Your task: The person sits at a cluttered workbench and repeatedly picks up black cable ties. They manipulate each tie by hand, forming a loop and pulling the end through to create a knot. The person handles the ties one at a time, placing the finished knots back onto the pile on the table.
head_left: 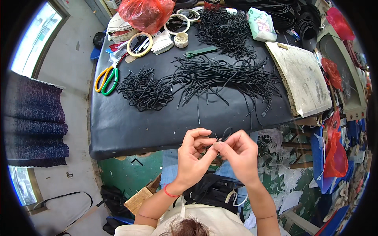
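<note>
Just off the table's front edge, my left hand and my right hand meet at the fingertips. Between them is a thin black cord, its loop rising above the right fingers. Both hands pinch it; the exact spot is partly hidden by the thumbs. On the black table beyond lies a wide bundle of straight black cords, some ends pointing toward me. A coiled heap of black cord sits left of it, and a larger tangled pile lies behind.
Scissors with yellow and green handles lie at the left. Behind them are tape rolls, a small tub and a red plastic bag. A green strip lies mid-table. A worn board covers the right side.
</note>
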`<state>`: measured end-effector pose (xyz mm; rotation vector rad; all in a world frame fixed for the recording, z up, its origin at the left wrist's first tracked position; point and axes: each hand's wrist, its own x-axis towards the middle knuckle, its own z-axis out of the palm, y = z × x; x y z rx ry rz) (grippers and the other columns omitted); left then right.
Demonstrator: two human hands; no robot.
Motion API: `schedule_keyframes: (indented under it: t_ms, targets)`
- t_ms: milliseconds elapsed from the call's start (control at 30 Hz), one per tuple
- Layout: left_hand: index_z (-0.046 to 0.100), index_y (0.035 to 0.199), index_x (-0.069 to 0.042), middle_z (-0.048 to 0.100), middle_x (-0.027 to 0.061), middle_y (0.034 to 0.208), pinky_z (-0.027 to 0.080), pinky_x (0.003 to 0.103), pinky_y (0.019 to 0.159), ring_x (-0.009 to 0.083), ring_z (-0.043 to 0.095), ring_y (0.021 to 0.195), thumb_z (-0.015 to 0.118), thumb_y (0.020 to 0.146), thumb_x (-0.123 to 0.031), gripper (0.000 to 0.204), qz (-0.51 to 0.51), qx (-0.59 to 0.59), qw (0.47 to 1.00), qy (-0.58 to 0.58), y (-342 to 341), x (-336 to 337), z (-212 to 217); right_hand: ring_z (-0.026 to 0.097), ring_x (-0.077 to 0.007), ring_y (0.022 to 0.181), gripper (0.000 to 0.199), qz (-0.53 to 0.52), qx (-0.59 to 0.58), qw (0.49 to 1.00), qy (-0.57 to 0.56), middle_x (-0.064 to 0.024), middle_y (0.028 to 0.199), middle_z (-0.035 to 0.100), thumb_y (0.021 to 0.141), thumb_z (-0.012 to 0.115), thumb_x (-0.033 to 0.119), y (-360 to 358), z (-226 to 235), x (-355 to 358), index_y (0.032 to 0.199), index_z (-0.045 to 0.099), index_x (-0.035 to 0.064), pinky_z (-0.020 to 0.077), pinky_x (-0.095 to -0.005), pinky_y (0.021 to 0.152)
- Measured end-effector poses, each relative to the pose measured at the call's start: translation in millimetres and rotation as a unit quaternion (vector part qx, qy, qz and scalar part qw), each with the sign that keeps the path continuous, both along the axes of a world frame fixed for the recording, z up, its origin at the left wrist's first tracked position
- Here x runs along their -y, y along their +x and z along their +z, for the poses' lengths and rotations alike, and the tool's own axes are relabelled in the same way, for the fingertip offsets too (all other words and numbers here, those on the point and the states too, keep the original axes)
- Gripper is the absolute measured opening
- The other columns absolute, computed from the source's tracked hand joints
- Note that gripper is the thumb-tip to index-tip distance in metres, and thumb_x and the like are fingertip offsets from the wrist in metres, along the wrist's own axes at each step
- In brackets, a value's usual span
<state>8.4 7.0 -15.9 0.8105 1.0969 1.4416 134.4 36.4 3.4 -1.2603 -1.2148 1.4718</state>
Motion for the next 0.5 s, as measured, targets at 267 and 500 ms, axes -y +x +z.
schedule_keyframes:
  t_ms: [267, 500]
  targets:
    - [0.050, 0.099, 0.002, 0.062, 0.0078, 0.091, 0.049, 0.025, 0.077, 0.0116, 0.060, 0.087, 0.062, 0.078, 0.003, 0.024, -0.156, -0.191, 0.969, -0.014, -22.5, 2.5, 11.3, 0.050, -0.0047, 0.069, 0.011, 0.092, -0.085, 0.990, -0.058, -0.0020, 0.085, 0.055, 0.081, 0.064, 0.008, 14.1, -9.4, -1.2, 0.087, 0.058, 0.0006, 0.0417, -0.0197, 0.061]
    - [0.063, 0.094, 0.005, 0.065, 0.0071, 0.085, 0.050, 0.024, 0.069, 0.0114, 0.060, 0.076, 0.067, 0.077, -0.003, 0.019, -0.220, -0.158, 0.961, -0.061, -23.0, -1.8, 18.7, 0.049, -0.0020, 0.065, 0.009, 0.033, -0.166, 0.979, -0.117, 0.0023, 0.072, 0.058, 0.083, 0.064, 0.009, 7.2, -15.0, -2.6, 0.079, 0.057, 0.0045, 0.0399, -0.0180, 0.059]
